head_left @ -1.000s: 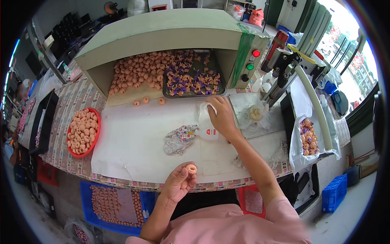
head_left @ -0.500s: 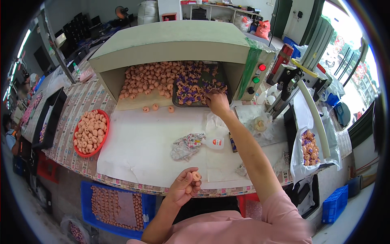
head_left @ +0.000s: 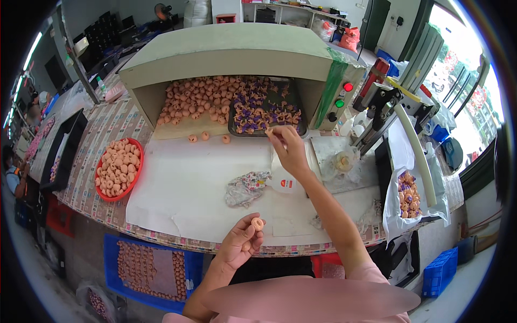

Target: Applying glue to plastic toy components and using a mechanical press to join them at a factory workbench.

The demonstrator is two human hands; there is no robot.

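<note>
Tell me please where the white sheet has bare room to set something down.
The widest bare patch of the white sheet is between the red basin and the crumpled bag, in front of three loose round pieces. It is crowded at the bag and white bottle, close together, and in the dark tray.

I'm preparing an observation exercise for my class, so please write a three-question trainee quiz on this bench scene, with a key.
1. True or false: the red bowl stands to the left of the dark tray.
2. Multiple choice: which of these is the right hand nearest to?
A) the red bowl
B) the dark tray
C) the blue crate under the table
3. Short answer: what does the left hand hold?

Key:
1. True.
2. B.
3. A round peach-coloured piece with an opening in it; what seems a second one shows lower in the hand.
</note>
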